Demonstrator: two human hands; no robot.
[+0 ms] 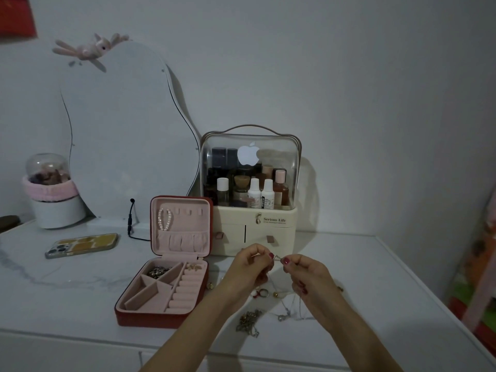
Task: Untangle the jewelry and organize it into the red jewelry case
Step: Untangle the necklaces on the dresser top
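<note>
While both the left hand [251, 260] and right hand [303, 267] pinch a thin chain [277, 257] above the table [67, 277], more tangled jewelry [248, 322] lies below. The open red jewelry case [163, 288] holds a pearl bracelet [165, 219] in its lid, chains [158, 271] and earrings [193, 267] in its tray.

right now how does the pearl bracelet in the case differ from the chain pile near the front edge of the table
The pearl bracelet hangs as a neat loop inside the open lid of the red jewelry case; the chain pile lies loose and bunched on the table, outside the case. The bracelet is pale, round beads; the pile is darker metal links. Neither is in the left hand or right hand.
</note>
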